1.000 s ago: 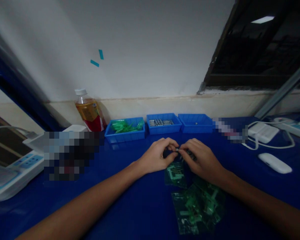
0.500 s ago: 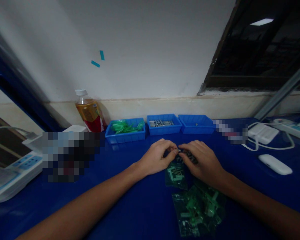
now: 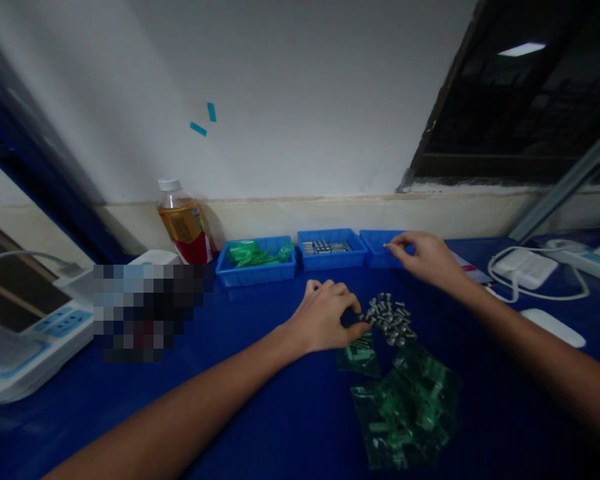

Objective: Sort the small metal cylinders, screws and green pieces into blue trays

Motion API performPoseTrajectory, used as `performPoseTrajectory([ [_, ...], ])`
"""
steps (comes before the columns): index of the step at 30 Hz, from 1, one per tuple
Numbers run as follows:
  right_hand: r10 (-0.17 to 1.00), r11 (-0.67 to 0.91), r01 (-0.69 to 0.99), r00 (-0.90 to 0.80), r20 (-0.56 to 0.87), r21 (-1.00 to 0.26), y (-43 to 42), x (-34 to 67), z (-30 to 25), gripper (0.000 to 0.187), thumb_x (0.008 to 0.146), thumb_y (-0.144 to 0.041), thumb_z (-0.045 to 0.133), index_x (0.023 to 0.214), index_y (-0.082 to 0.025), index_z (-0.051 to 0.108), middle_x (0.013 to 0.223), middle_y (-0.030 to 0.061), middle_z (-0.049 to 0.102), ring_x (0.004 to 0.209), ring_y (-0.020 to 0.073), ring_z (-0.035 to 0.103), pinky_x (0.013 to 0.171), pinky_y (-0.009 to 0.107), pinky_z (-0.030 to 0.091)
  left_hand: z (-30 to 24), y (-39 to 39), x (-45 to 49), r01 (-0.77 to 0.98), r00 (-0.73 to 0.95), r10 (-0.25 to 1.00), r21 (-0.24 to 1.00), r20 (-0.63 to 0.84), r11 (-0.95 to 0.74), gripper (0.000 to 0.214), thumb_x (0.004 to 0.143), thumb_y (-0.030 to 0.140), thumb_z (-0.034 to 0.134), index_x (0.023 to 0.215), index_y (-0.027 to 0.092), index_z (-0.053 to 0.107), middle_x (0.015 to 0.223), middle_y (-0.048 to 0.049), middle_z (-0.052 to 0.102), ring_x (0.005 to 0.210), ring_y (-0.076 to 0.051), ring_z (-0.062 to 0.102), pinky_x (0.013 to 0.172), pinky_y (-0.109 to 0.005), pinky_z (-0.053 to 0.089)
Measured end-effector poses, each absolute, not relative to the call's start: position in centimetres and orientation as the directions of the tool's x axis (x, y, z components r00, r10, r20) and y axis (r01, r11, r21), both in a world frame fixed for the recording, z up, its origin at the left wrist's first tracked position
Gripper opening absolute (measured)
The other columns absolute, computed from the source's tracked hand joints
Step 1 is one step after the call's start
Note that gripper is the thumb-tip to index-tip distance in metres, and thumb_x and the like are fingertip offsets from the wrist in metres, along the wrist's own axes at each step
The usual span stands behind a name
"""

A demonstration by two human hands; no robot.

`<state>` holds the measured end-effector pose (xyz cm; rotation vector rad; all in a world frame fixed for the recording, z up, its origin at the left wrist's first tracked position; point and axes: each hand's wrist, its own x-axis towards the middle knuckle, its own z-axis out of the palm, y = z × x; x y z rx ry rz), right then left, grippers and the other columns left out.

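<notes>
My right hand is over the rightmost blue tray, thumb and forefinger pinching a small pale screw-like piece; it is too small to name surely. My left hand rests at the left edge of a loose pile of silver screws. Its fingers are curled, with thumb and forefinger closing around a screw there. Just below that hand lies a green-tinted bag with screws and plastic plugs inside. More such bags overlap nearer to me.
A middle blue tray contains metal pins or screws, and a left blue tray holds green bags. Behind stands a drink bottle by the wall. Power strips and a white charger with cable flank the blue tabletop.
My hands were together above the screws. The right one has moved away, up and right to the right tray with the small piece, uncovering the pile. My left hand stays near the pile.
</notes>
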<state>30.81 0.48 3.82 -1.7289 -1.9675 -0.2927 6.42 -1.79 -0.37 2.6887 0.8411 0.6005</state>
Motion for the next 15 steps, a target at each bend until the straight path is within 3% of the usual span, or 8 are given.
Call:
performPoseTrajectory([
  [3, 0.955, -0.048, 0.973, 0.111, 0.277, -0.224, 4.2, 33.4, 4.1, 0.023, 0.080, -0.034, 0.054, 0.078, -0.016, 0.068, 0.075, 0.0067, 0.070, 0.067, 0.0189, 0.061, 0.058, 0.026, 0.040, -0.3, -1.9, 6.4, 0.491, 0.748, 0.592, 0.351, 0.300, -0.797, 0.019, 0.081, 0.039, 0.058, 0.087, 0.022, 0.063, 0.093, -0.0032, 0.062, 0.092, -0.023, 0.052, 0.081, -0.041, 0.031],
  [6, 0.979, -0.116, 0.977, 0.143, 0.143, -0.182, 6.5, 34.7, 3.6, 0.022, 0.077, -0.035, 0.057, 0.073, -0.017, 0.069, 0.068, 0.0052, 0.069, 0.063, 0.0176, 0.060, 0.053, 0.025, 0.037, -0.4, -1.7, 6.5, 0.502, 0.737, 0.607, 0.361, 0.297, -0.786, 0.015, 0.082, 0.035, 0.056, 0.086, 0.022, 0.063, 0.093, -0.0035, 0.062, 0.091, -0.023, 0.052, 0.081, -0.042, 0.030],
  [15, 0.991, -0.111, 0.980, 0.122, 0.057, -0.166, 7.6, 33.8, 2.8, 0.028, 0.076, -0.039, 0.057, 0.060, -0.019, 0.065, 0.055, 0.0038, 0.062, 0.054, 0.0169, 0.056, 0.050, 0.026, 0.035, -1.1, -1.3, 6.5, 0.492, 0.700, 0.634, 0.421, 0.330, -0.762, 0.011, 0.083, 0.029, 0.054, 0.087, 0.020, 0.060, 0.089, -0.0025, 0.064, 0.089, -0.022, 0.053, 0.081, -0.041, 0.030],
])
